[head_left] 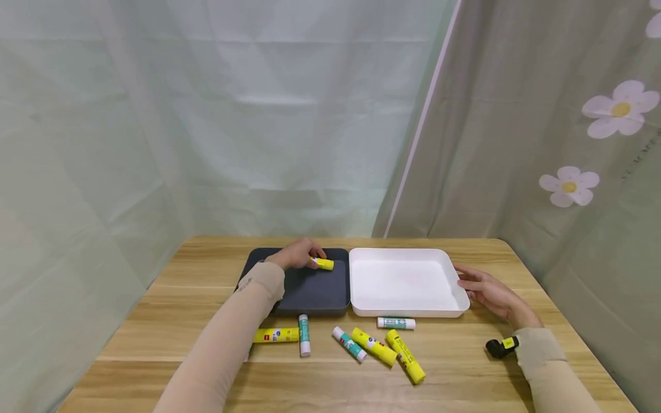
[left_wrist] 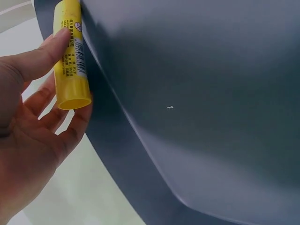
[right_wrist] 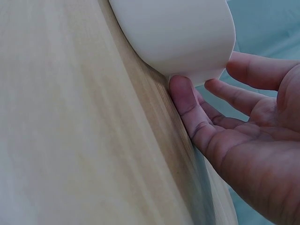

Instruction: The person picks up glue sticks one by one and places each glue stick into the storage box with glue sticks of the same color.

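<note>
Over the dark grey tray (head_left: 315,292), my left hand (head_left: 298,254) pinches a yellow glue stick (head_left: 323,264) between thumb and fingers. The left wrist view shows this glue stick (left_wrist: 72,56) close to the tray's wall, its printed label and barcode facing the camera. To the right stands a white tray (head_left: 408,281), side by side with the dark one. My right hand (head_left: 488,291) is at its right wall, fingers mostly extended. In the right wrist view, the fingertips (right_wrist: 182,89) meet the white tray's (right_wrist: 183,37) outer corner, low near the tabletop.
In front of the trays lie several glue sticks: yellow ones (head_left: 406,357) and white-and-green ones (head_left: 349,344). One yellow stick (head_left: 279,335) is partly behind my left forearm. A black wrist device (head_left: 501,347) is at my right cuff. Curtains hang behind the wooden table (head_left: 170,310).
</note>
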`<state>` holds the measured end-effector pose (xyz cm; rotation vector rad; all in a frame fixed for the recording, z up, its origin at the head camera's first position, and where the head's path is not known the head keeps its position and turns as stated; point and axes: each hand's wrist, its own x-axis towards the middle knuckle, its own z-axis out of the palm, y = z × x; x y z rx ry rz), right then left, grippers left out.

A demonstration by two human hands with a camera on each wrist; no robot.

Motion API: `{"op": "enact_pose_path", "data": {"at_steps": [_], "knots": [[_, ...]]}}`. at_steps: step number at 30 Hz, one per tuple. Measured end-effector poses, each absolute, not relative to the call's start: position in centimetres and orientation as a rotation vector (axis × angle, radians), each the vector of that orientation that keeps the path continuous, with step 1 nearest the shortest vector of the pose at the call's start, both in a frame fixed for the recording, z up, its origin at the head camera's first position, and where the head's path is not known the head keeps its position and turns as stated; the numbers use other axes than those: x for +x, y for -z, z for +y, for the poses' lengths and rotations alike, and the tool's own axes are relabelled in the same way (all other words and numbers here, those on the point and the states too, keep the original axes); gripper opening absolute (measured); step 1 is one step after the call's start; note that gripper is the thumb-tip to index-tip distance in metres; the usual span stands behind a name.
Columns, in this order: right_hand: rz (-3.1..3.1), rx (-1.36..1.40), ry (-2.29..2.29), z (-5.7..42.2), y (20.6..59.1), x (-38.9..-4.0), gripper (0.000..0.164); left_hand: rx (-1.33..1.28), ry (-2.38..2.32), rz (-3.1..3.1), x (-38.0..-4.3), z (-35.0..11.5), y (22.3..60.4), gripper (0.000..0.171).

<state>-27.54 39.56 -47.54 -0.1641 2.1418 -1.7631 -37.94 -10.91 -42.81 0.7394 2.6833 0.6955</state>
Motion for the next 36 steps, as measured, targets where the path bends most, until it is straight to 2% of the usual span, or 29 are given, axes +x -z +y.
{"op": "enact_pose_path", "data": {"at_steps": [23, 36], "knots": [[2.143, -0.182, 1.757, 39.1, 47.3, -27.7, 0.074, 0.681, -0.583, 2.716, -37.1, -11.5, 42.3, 0.029], [2.134, -0.183, 1.763, 39.4, 47.3, -27.6, 0.075, 0.759, -0.662, 2.737, -37.2, -11.9, 41.4, 0.03]]}}
